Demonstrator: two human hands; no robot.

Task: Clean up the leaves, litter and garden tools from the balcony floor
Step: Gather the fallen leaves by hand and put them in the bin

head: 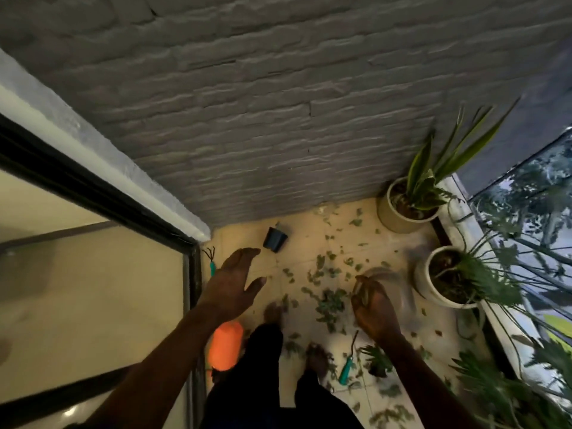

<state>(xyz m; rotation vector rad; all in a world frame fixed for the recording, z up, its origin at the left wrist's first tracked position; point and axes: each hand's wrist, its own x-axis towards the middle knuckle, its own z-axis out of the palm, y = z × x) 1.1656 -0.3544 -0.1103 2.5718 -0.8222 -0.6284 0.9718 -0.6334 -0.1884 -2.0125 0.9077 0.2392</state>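
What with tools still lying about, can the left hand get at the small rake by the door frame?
Probably yes. The left hand is open and empty, just right of the small rake, which lies uncovered beside the door frame with nothing between them; the hand would need lowering.

Green leaves [328, 302] on cream tiles [309, 243], an orange cylinder [225, 345], a teal-handled rake [212, 265], a grey brick-patterned wall [278, 119]
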